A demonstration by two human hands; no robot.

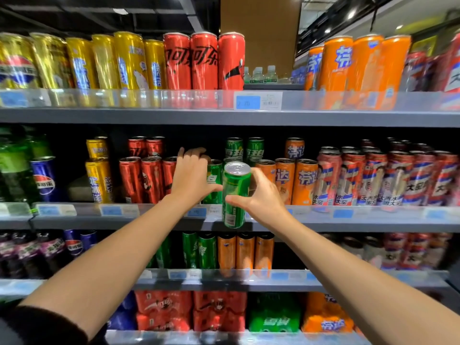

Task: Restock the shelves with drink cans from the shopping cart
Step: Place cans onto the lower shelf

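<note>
The right hand (261, 192) pinches a green can (235, 195) between thumb and fingers, thumb across its front low down, fingers wrapped behind its right side; the can stands nearly upright, held in the air just in front of the middle shelf's edge (348, 221). The left hand (193, 173) reaches past it onto that shelf, its fingers curled over the top of a can at the seam between the red cans (142, 179) and the green cans already shelved (215, 180), thumb stretched toward the held can; whether it grips that can or only steadies it I cannot tell. To the right of the green row stand orange cans (296, 181). The step in hand looks like placing one can into the green row. The next move likely calls for lifting the can over the clear front lip and setting it down upright in the gap behind, without knocking its neighbours. The shopping cart is out of view.
</note>
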